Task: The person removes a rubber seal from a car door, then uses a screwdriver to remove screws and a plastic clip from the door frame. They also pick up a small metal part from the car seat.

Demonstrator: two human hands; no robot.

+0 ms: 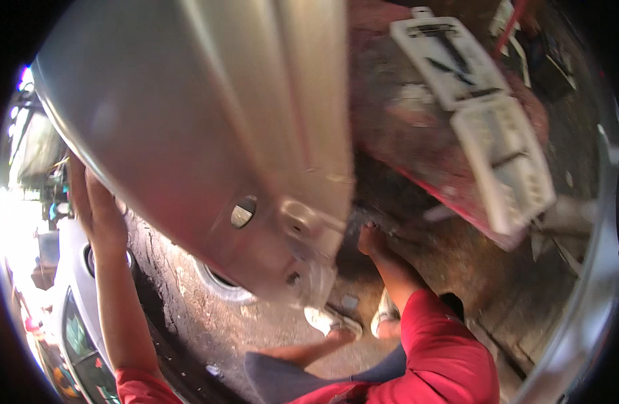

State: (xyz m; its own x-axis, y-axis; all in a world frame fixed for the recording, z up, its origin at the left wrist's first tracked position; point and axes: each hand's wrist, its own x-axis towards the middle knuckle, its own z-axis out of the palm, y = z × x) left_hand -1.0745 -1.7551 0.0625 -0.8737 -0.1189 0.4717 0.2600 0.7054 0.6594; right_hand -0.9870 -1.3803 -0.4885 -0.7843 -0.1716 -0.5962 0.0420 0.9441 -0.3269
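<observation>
Left grip (pixel 106 217): metal panel (pixel 168 114) alongside, to right.

From head height, the left of two head-worn fisheye cameras looked steeply down past a silver metal panel (pixel 168 101), which loomed close beneath the lens. The wide view bent outward to an open white case (pixel 467 119) right of the panel and reached the floor (pixel 219 330) and shoes (pixel 323 318), farther off below it.

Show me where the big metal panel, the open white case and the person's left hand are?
Metal panel (pixel 181 128): head view, its broad grey face.
White case (pixel 481 163): head view, side wall of its nearer half.
Left hand (pixel 103 210): head view, mid-hand.
</observation>
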